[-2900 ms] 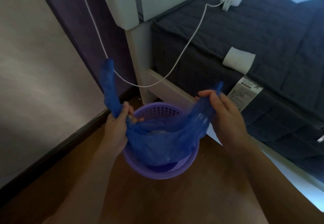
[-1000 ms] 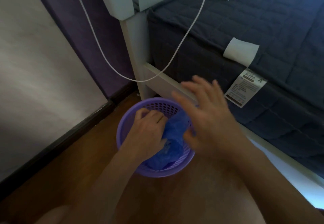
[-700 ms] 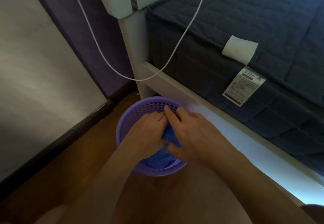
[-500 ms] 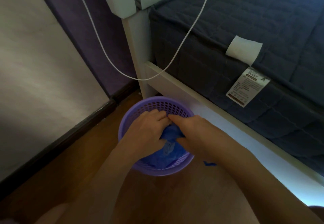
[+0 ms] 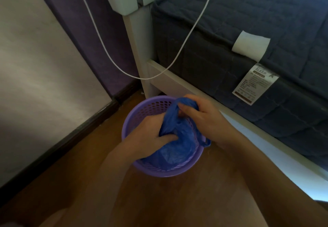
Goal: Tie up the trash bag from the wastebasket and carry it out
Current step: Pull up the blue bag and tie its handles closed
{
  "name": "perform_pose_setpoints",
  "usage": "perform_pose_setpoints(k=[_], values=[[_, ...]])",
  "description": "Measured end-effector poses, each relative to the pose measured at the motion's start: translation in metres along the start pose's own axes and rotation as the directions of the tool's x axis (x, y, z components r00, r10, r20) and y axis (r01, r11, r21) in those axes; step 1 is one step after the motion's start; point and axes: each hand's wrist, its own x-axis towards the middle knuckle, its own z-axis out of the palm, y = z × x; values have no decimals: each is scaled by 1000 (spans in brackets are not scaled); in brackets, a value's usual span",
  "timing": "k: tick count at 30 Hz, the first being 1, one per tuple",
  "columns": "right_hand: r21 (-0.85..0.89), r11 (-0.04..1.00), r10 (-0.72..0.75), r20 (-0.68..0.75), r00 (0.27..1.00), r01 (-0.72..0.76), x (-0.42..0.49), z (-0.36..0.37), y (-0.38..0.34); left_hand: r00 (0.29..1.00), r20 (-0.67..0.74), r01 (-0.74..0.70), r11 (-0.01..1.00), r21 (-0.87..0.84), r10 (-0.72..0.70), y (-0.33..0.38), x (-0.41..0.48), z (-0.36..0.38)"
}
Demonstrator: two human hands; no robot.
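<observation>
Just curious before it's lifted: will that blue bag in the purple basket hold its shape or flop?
Probably floppy: the blue bag crumples between left hand and right hand. Likely light: thin film, little visible inside.

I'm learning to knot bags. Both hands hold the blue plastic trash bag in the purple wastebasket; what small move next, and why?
Probably pull the two gathered ends apart to cinch a knot: the left hand and right hand each grip twisted plastic of the blue plastic trash bag, not yet lifted from the purple perforated plastic wastebasket.
</observation>
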Motion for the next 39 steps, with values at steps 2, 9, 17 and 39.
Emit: perform_pose_setpoints(k=[2, 9, 17, 39], values=[[12, 1000, 27, -39, 999, -27, 2, 5, 4, 1000, 6, 18, 999, -44, -18, 1, -1, 1], [192, 955, 235, -37, 971, -224, 1, 10, 9, 1000, -1, 21, 997, -68, -21, -2, -3, -14], [473, 798, 437, -27, 899, -374, -1, 14, 5, 996, 29, 80, 996, -34, -79, -2, 0, -1], [-119, 915, 404, 286, 869, -386, -11, -4, 1, 995, -63, -58, 982, 180, 71, 11, -5, -12]])
